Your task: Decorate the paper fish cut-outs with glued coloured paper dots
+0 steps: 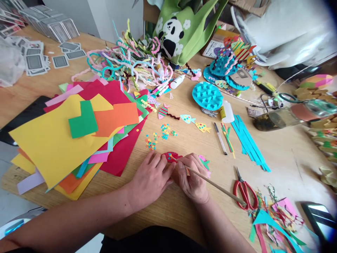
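Observation:
A small red paper fish (168,156) with a few coloured bits on it lies on the table between my hands. My left hand (151,175) rests at its left edge, fingers bent and somewhat apart, palm down, with nothing visible in it. In a pinch, my right hand (193,179) holds a long thin wooden stick (216,184), its tip touching the red fish. Beyond them lie small piles of coloured paper dots (165,131). Another paper fish (204,161), pink and green, is partly hidden behind my right hand.
Stacked coloured paper (58,140) covers the left. Red-handled scissors (244,193) and paper scraps (281,218) lie at the right. Farther back are blue strips (250,140), a glue bottle (226,111), a blue textured disc (207,95), pipe cleaners (131,65) and a panda bag (184,31).

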The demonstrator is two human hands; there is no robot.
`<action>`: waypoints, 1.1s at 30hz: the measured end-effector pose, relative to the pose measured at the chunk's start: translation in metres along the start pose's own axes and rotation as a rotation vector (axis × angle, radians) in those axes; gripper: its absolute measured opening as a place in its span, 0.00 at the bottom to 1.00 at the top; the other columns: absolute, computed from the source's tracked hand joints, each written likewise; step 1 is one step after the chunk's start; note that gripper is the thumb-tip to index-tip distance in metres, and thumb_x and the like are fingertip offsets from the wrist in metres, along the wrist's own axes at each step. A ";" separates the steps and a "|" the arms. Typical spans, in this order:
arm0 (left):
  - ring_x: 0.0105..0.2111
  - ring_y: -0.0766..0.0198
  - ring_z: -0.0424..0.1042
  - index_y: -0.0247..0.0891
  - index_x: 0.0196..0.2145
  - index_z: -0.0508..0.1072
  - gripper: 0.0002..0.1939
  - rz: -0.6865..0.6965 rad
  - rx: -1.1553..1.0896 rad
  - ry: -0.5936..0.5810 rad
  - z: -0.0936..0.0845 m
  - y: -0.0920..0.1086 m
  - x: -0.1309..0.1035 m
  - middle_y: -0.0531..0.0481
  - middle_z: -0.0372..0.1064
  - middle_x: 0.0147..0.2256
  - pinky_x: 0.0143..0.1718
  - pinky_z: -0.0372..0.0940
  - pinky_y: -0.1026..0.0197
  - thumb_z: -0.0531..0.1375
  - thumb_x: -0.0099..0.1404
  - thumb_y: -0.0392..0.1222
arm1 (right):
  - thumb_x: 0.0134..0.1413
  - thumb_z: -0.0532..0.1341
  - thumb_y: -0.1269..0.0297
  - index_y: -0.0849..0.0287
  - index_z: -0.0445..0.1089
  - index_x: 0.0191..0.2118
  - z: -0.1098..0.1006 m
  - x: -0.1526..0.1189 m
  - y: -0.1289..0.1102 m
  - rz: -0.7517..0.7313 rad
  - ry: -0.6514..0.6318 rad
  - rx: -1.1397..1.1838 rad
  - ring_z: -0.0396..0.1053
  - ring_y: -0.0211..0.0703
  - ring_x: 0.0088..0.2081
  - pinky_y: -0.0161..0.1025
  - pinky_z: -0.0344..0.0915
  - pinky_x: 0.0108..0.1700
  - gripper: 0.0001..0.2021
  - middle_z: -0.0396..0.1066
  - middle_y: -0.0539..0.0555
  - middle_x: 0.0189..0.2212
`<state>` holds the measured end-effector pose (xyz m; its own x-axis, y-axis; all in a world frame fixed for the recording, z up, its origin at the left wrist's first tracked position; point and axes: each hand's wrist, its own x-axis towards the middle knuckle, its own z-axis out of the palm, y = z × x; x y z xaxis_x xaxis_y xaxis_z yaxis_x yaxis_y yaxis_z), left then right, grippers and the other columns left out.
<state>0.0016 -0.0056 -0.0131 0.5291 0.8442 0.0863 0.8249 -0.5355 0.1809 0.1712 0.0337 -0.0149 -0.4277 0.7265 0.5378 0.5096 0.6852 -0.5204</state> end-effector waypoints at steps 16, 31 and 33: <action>0.53 0.45 0.63 0.37 0.59 0.65 0.24 0.005 0.032 0.002 0.004 0.000 -0.001 0.36 0.65 0.52 0.59 0.54 0.43 0.54 0.70 0.52 | 0.58 0.55 0.79 0.57 0.64 0.40 -0.001 -0.001 0.001 -0.023 -0.010 0.008 0.61 0.41 0.28 0.40 0.59 0.30 0.10 0.65 0.51 0.27; 0.53 0.46 0.64 0.36 0.57 0.66 0.23 0.010 0.035 0.024 0.006 -0.001 0.000 0.37 0.66 0.51 0.59 0.54 0.43 0.54 0.70 0.51 | 0.56 0.56 0.80 0.58 0.64 0.42 -0.001 0.000 0.001 -0.063 -0.011 0.008 0.60 0.41 0.27 0.40 0.59 0.30 0.11 0.67 0.52 0.27; 0.52 0.46 0.64 0.36 0.57 0.66 0.23 0.008 0.033 0.018 0.005 -0.001 0.000 0.37 0.66 0.51 0.59 0.54 0.43 0.54 0.70 0.51 | 0.56 0.56 0.80 0.58 0.65 0.42 -0.001 0.000 0.001 -0.058 -0.012 0.004 0.61 0.41 0.27 0.40 0.59 0.30 0.11 0.67 0.52 0.27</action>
<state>0.0020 -0.0052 -0.0186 0.5325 0.8399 0.1049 0.8267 -0.5427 0.1482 0.1727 0.0342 -0.0147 -0.4658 0.6860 0.5589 0.4803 0.7265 -0.4914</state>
